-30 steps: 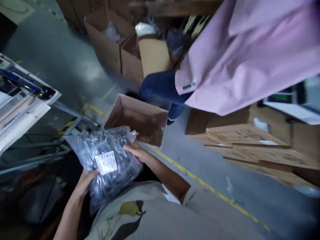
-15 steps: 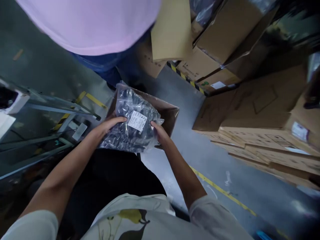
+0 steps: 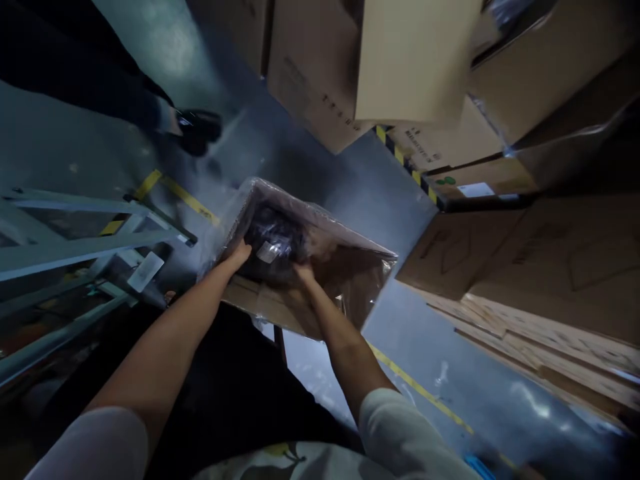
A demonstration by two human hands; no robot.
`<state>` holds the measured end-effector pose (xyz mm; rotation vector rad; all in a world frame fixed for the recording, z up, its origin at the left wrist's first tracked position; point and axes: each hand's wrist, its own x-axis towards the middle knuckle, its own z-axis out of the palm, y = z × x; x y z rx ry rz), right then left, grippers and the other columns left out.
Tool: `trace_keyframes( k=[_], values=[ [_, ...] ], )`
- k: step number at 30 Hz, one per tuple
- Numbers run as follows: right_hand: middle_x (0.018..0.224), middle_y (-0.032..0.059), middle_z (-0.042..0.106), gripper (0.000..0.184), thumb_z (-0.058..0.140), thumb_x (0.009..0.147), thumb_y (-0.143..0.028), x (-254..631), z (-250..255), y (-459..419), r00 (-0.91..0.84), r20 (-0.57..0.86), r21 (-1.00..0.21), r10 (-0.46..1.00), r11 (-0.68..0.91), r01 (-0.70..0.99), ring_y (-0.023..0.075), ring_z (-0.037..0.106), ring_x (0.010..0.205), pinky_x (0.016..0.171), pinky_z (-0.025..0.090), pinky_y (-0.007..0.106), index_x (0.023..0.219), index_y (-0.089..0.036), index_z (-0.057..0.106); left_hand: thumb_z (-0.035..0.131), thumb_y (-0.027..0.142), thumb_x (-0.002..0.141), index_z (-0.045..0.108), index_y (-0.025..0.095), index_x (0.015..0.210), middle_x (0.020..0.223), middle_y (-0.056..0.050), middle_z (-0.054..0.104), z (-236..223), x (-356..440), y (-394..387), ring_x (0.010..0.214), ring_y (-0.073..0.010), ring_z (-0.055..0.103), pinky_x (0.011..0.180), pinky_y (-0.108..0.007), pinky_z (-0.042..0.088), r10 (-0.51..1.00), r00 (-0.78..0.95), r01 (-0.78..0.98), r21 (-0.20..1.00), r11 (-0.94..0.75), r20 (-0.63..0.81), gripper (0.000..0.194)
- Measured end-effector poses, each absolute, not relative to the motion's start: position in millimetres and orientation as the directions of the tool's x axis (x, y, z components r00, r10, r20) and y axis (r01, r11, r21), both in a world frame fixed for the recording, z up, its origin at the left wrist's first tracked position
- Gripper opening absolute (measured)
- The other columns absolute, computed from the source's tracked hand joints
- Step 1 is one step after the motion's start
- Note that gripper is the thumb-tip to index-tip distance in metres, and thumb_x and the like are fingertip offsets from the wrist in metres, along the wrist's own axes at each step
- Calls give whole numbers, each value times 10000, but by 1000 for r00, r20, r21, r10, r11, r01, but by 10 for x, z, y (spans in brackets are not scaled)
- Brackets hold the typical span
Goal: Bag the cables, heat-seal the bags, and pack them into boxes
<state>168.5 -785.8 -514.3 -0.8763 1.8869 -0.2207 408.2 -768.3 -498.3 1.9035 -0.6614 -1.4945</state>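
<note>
A clear plastic bag of dark parts (image 3: pixel 273 241) with a small white label lies inside an open cardboard box (image 3: pixel 350 283) on the floor; the box has a clear plastic liner. My left hand (image 3: pixel 238 256) reaches in and grips the bag's left side. My right hand (image 3: pixel 303 273) holds its near right edge. Both hands' fingers are partly hidden behind the box wall and the bag.
Stacked cardboard boxes (image 3: pixel 500 80) fill the top and right, with flat cartons (image 3: pixel 540 280) at right. A metal frame (image 3: pixel 85 240) stands at left. Yellow floor lines (image 3: pixel 415 383) run past the box. Another person's dark shoe (image 3: pixel 197 127) is at upper left.
My hands have lowered the bag from above the box down into it. The view has tilted down, and the person in the pink top has left the frame.
</note>
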Motion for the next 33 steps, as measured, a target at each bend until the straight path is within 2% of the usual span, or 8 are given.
trace_keyframes(
  k=[2, 4, 7, 10, 15, 20, 25, 33],
  values=[
    [1639, 274, 333, 818, 694, 777, -276, 1768, -5242, -7823, -290, -646, -487, -706, 673, -556, 346, 282, 1551, 1259, 236, 546, 1519, -80, 409, 769, 150, 780, 519, 140, 1506, 1612, -248, 409, -5064, 4006, -7624, 1564, -450, 223, 1275, -620, 141, -771, 142, -296, 716, -632, -621, 767],
    [1728, 194, 159, 872, 727, 786, -280, 1905, -5374, -7820, -151, -582, -499, -799, 498, -709, 323, 110, 1609, 1292, 113, 548, 1579, -162, 382, 799, 184, 790, 436, 253, 1586, 1686, -180, 316, -5176, 3935, -7609, 1586, -437, 167, 1266, -631, 190, -804, -56, -675, 616, -407, -592, 877],
    [1755, 127, 71, 909, 804, 782, -339, 2124, -5685, -7904, 189, -550, -442, -814, 91, -893, 378, 48, 1615, 1255, 116, 659, 1595, -287, 402, 887, 266, 738, 287, 320, 1653, 1750, -123, 152, -5461, 3903, -7700, 1599, -452, 73, 1265, -637, 206, -761, -156, -908, 395, -140, -629, 1096],
    [1749, 155, 68, 896, 789, 832, -426, 2193, -5999, -7912, 272, -502, -366, -821, -84, -927, 418, 78, 1606, 1196, 239, 700, 1615, -310, 369, 929, 320, 691, 201, 300, 1676, 1762, -126, 39, -5774, 3919, -7797, 1582, -506, 85, 1263, -627, 225, -729, -102, -917, 349, -196, -677, 1225],
    [1697, 216, 197, 822, 766, 852, -474, 2111, -6238, -7531, 245, -405, -386, -881, -78, -919, 399, 234, 1565, 1156, 382, 598, 1575, -248, 447, 930, 341, 675, 275, 317, 1658, 1758, -113, 113, -5942, 3883, -7683, 1587, -486, 101, 1271, -603, 208, -712, -161, -912, 379, -158, -684, 1182],
    [1575, 213, 363, 610, 698, 871, -488, 2109, -6610, -7620, 210, -240, -398, -948, -101, -912, 411, 328, 1472, 1151, 358, 608, 1410, -208, 639, 878, 463, 713, 261, 281, 1663, 1752, -162, 100, -6041, 3735, -7706, 1551, -522, 188, 1219, -650, 264, -739, -31, -905, 333, -264, -673, 1147],
    [1383, 187, 512, 423, 521, 932, -433, 2054, -7020, -7697, 131, -103, -402, -986, -80, -912, 374, 438, 1310, 1089, 377, 624, 1201, -203, 754, 850, 433, 750, 317, 319, 1644, 1757, -142, 82, -6195, 3613, -7725, 1543, -545, 186, 1160, -719, 317, -799, 39, -908, 312, -279, -599, 1047],
    [1374, 207, 545, 399, 537, 931, -366, 2074, -6801, -7761, 155, -220, -304, -963, -84, -949, 372, 462, 1298, 1068, 394, 590, 1216, -184, 749, 850, 378, 751, 299, 314, 1650, 1760, -129, 79, -6111, 3666, -7742, 1566, -530, 131, 1160, -714, 343, -761, 14, -897, 328, -296, -648, 1056]
  ],
)
